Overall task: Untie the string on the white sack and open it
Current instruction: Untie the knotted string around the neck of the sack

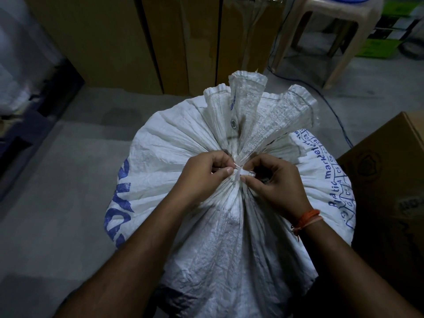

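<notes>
A full white woven sack (174, 148) with blue print stands upright on the floor in front of me. Its neck is gathered tight, and the open top (259, 106) fans upward above the gather. A white string (241, 173) is wound and knotted around the neck. My left hand (204, 177) pinches the string at the knot's left side between thumb and forefinger. My right hand (273, 182), with an orange thread band on its wrist, pinches the knot from the right. The fingers hide most of the knot.
Tall brown cardboard boxes (128, 42) stand behind the sack. A beige plastic stool (332, 31) is at the back right, with a blue cable (330, 106) trailing over the grey floor. Another cardboard box (390, 171) sits close on the right. Dark shelving lies on the left.
</notes>
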The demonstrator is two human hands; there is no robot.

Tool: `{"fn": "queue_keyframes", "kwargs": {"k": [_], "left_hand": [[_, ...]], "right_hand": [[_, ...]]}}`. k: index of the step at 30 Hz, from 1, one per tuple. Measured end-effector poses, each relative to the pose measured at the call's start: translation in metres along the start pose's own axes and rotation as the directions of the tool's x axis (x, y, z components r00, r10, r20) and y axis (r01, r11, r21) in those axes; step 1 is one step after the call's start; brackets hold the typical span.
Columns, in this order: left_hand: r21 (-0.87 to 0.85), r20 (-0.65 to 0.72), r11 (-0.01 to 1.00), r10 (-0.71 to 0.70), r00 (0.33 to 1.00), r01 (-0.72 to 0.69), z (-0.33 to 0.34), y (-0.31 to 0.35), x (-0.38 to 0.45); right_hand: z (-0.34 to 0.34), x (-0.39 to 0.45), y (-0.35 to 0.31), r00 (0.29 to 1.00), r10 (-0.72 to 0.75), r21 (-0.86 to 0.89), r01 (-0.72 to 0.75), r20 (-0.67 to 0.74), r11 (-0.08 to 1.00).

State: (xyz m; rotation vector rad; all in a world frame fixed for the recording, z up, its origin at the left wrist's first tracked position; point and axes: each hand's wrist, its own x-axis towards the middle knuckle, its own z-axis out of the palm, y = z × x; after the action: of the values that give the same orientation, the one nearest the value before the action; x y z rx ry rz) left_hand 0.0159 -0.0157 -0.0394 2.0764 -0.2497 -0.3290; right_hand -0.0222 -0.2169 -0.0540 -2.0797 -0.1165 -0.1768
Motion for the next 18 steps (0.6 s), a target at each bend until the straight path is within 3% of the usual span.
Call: {"fn": "queue_keyframes", "kwargs": {"k": [12,18], "left_hand": [[-0.041,0.012,0.999,-0.008,1.000,0.008,0.010,-0.002,0.002],[0.021,0.030,1.000,0.018,0.999,-0.019,0.015,0.003,0.004]], "right_hand": [[-0.001,0.000,-0.001,1.000,0.002,-0.002,-0.002,-0.013,1.000],[0.000,0.000,-0.002,1.000,-0.010,-0.002,0.010,-0.009,1.000]]}}
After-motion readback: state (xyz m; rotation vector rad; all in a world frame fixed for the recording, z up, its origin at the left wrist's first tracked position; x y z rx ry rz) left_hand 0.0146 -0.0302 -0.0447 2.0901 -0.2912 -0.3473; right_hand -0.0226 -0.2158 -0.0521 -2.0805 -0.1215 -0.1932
